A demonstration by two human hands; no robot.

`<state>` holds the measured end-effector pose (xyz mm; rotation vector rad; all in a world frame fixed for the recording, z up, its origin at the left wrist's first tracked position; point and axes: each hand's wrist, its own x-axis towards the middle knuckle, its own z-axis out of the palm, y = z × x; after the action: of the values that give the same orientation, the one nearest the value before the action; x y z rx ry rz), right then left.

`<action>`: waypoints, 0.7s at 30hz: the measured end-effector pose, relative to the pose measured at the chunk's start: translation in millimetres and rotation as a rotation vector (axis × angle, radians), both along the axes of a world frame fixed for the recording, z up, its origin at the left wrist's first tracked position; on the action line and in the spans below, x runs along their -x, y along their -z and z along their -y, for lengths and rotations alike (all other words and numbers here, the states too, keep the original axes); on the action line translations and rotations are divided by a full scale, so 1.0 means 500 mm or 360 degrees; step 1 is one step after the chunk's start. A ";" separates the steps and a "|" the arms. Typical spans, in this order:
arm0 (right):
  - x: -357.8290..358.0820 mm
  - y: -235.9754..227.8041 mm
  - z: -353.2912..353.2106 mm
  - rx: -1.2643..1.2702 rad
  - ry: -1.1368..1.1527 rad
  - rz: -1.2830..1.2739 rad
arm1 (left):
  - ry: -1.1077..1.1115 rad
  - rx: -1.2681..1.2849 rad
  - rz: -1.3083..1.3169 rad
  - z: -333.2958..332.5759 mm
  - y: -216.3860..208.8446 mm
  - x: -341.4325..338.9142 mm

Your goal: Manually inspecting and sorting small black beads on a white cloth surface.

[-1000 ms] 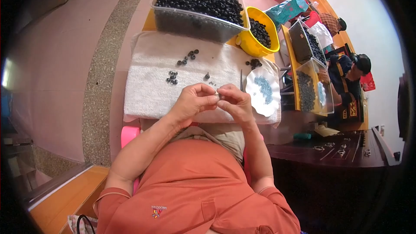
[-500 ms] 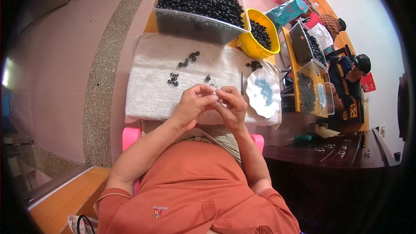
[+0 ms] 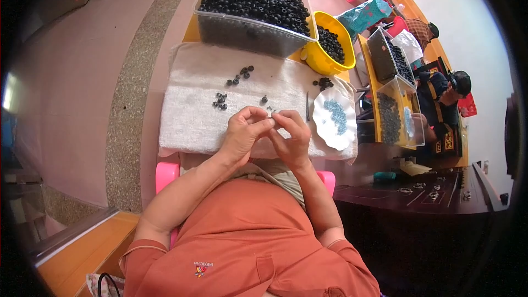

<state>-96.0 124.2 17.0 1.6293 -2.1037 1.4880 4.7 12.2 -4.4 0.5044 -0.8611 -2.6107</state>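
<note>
My left hand (image 3: 243, 133) and my right hand (image 3: 292, 136) meet fingertip to fingertip above a white towel (image 3: 190, 126). Both are pinched closed, and what they hold is too small and too covered to make out. Just beyond the fingers lie one small black ring-shaped part (image 3: 264, 99) and a few tiny clear bits. Farther left on the towel are two loose clusters of black parts (image 3: 220, 101). To the right of my right hand are a thin dark tool (image 3: 307, 105) and a white scalloped dish (image 3: 329, 136) with small pale-blue pieces in it.
A large clear bin (image 3: 247, 36) full of black parts stands at the far side, beside a yellow basket (image 3: 313, 58) holding more. A small black pile (image 3: 323, 83) lies near the dish. At right, a person (image 3: 448, 96) sits by clear boxes (image 3: 410, 137).
My right hand's fingers have shifted slightly left and bent a little differently at the pinch. The parts on the towel and the dish look unmoved.
</note>
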 end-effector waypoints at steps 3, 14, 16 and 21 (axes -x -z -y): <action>-0.001 -0.005 0.002 -0.0016 0.0020 -0.0041 | -0.0014 0.0011 0.0010 -0.003 -0.008 0.001; 0.015 -0.010 0.009 -0.0060 -0.0021 -0.0227 | -0.0081 0.0211 0.0029 -0.006 0.001 0.002; 0.017 -0.008 0.008 -0.0024 -0.0024 -0.0150 | -0.0068 0.0296 0.0064 -0.005 -0.007 0.001; 0.028 -0.024 0.001 -0.0132 0.0000 0.0098 | -0.0148 0.0544 0.0110 -0.010 -0.023 0.000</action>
<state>-109.8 123.8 29.0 1.6310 -2.2266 1.4888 4.7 16.9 7.2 0.5256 -1.2442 -2.3070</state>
